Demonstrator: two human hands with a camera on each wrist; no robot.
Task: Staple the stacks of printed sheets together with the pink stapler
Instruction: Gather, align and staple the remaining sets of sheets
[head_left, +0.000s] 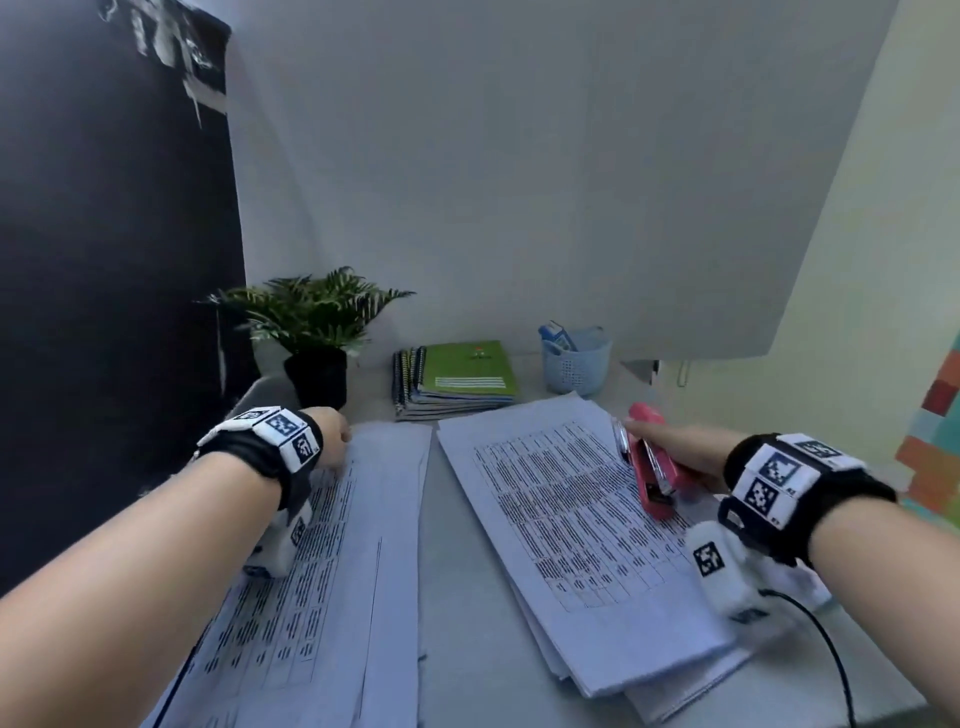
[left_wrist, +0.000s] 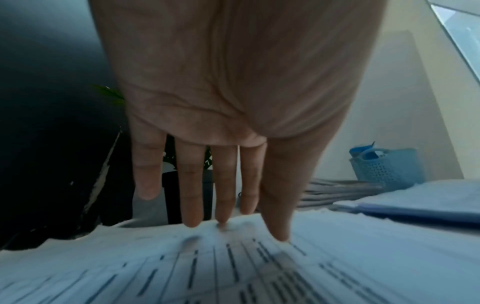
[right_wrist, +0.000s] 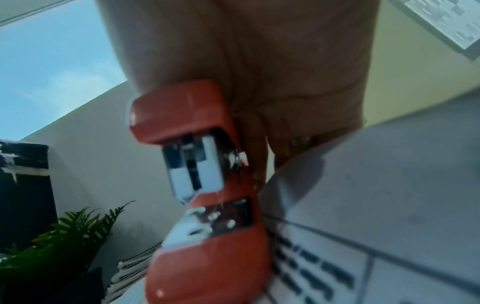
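the right hand (head_left: 675, 451) grips the pink stapler (head_left: 655, 467), its mouth agape, over the far corner of the right stack (head_left: 571, 519). the left hand (left_wrist: 221, 123), fingers straight, presses the left stack (head_left: 332, 545) below it. unsquared sheets under the stapler could slip, so the staple might miss some.

Head view high over desk; wrist views close along palms, sharing plant (head_left: 311, 312).

Grey desk (head_left: 467, 597): paper stacks (head_left: 571, 519), notebooks (head_left: 457, 379), basket (head_left: 576, 366), plant (head_left: 317, 332).
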